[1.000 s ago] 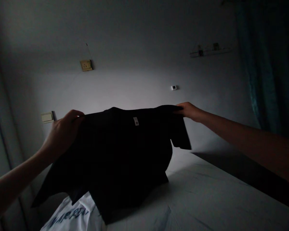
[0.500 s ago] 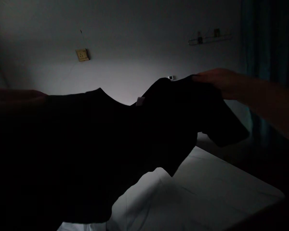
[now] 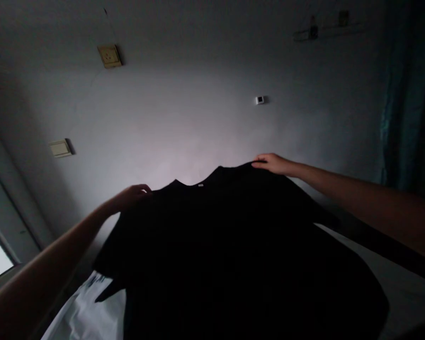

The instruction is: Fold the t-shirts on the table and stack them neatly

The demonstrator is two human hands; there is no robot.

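A black short-sleeved T-shirt [image 3: 219,255] hangs spread out in front of me, held up by its shoulders. A small pale label shows at the neckline, between the two shoulders. My left hand [image 3: 132,194] is closed on the shoulder at the left, and my right hand [image 3: 271,163] pinches the other shoulder, a little higher. Both arms are stretched forward. The shirt is so dark that its folds and front cannot be made out, and its lower part runs out of view.
Beneath the shirt lies a white sheet-like surface [image 3: 88,311]. The pale wall beyond carries a socket [image 3: 109,56], a switch [image 3: 60,148], a small white device [image 3: 259,100] and a rail [image 3: 329,30]. A dark teal curtain [image 3: 407,104] hangs at the right.
The shirt has moved farther from me and lower in view, and now spreads more evenly between my hands. My left hand has come fully into view. The camera view has shifted and brightened.
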